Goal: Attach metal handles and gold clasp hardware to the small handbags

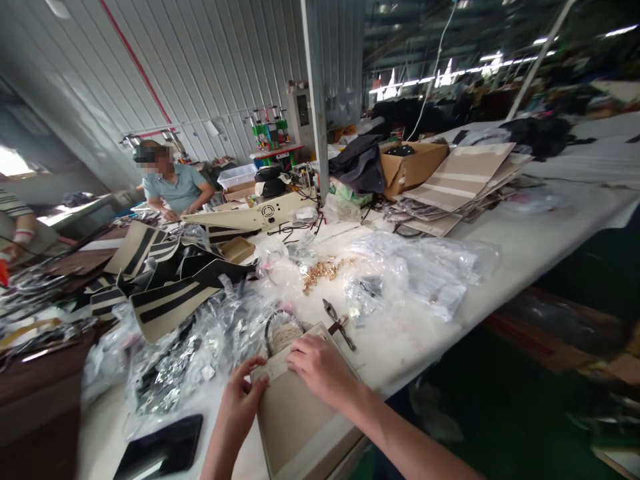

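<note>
A flat beige bag [295, 427], with a dark looped handle [269, 333] at its far end, lies at the table's front edge. My left hand [245, 393] pinches its upper left edge between thumb and fingers. My right hand [317, 367] lies across its upper part, fingers curled down at the far edge; what is under those fingertips is hidden. Just beyond the right hand, a pair of metal pliers [343, 328] rests on the table beside a small dark strap on the bag. Small gold-coloured metal pieces [320, 272] are scattered farther back.
Plastic bags of silver metal pieces [167, 377] lie left, near a black flat-screened device [163, 448]. Striped panels [175, 300] are heaped behind. Clear plastic [425, 267], cardboard sheets [460, 177] and a carton [415, 163] lie right. A co-worker [175, 187] sits across.
</note>
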`<act>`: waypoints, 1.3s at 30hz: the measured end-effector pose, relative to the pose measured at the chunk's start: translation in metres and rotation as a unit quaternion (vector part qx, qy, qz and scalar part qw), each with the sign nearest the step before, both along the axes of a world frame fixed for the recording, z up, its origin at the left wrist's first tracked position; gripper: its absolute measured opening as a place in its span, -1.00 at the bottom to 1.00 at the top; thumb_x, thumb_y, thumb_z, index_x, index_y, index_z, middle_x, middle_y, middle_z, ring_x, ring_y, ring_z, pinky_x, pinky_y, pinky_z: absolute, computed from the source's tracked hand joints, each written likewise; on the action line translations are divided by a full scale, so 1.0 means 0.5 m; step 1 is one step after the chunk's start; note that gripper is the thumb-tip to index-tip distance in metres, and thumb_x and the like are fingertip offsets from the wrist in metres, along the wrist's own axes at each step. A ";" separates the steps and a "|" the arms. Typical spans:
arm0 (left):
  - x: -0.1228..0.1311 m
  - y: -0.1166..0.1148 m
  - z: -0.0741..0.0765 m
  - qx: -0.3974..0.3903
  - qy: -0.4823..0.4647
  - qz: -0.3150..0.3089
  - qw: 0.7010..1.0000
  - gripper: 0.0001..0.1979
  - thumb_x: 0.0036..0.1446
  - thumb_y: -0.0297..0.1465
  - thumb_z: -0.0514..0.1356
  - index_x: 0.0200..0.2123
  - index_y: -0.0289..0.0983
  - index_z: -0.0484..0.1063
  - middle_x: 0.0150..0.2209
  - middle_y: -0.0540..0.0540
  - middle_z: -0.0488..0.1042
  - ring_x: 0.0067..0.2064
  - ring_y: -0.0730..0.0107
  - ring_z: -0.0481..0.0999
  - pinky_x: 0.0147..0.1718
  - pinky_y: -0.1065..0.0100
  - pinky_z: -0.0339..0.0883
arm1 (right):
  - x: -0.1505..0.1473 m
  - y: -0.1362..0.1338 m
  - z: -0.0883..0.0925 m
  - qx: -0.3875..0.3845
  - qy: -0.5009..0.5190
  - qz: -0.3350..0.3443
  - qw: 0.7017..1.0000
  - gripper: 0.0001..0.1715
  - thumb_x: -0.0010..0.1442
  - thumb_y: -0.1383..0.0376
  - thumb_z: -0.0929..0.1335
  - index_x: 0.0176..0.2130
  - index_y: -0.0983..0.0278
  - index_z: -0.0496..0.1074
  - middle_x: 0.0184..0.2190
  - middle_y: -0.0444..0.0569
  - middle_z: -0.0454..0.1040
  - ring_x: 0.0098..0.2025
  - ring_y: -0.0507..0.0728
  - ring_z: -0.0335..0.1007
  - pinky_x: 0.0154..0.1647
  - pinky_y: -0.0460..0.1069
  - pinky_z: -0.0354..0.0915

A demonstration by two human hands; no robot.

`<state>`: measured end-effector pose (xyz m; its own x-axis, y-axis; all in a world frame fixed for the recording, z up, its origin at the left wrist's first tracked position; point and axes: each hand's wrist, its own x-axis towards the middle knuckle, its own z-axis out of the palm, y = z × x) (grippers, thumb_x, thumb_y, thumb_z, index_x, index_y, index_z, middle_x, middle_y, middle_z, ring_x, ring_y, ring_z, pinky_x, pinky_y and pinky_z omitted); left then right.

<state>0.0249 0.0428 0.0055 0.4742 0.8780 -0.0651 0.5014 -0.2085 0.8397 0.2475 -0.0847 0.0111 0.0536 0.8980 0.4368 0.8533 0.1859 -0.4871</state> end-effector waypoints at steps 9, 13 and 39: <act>-0.005 -0.004 0.001 -0.013 0.025 0.005 1.000 -0.29 0.12 0.16 0.36 0.09 -0.28 0.66 -0.40 -0.03 0.50 -0.43 0.30 0.37 -0.43 0.35 0.18 | 0.008 0.000 -0.005 0.013 0.014 0.001 1.000 -0.91 0.52 0.32 0.49 -0.14 0.23 0.58 -0.10 -0.06 0.59 0.01 0.19 0.49 0.11 0.06 0.33; -0.015 -0.006 0.014 -0.108 0.000 0.001 0.994 -0.18 0.11 0.21 0.39 0.20 -0.30 0.60 -0.50 0.09 0.30 -0.43 0.35 0.29 -0.40 0.37 0.09 | 0.005 -0.003 -0.007 0.009 0.033 0.010 0.999 -0.92 0.49 0.37 0.51 -0.14 0.22 0.58 -0.08 -0.05 0.60 0.01 0.19 0.50 0.09 0.07 0.34; -0.002 -0.031 0.041 -0.081 -0.010 0.010 0.997 -0.68 0.09 -0.45 0.25 -0.04 -0.25 0.53 -0.16 -0.04 0.47 -0.34 0.39 0.38 -0.31 0.35 0.25 | 0.007 -0.007 -0.046 0.034 0.030 0.019 0.999 -0.69 0.57 0.31 0.34 0.19 0.12 0.59 0.09 0.08 0.64 0.11 0.31 0.62 0.14 0.19 0.56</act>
<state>0.0239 0.0272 0.0258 0.4593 0.8660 -0.1978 0.4876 -0.0597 0.8710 0.2512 -0.0882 -0.0121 0.0489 0.8678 0.4946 0.8143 0.2521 -0.5228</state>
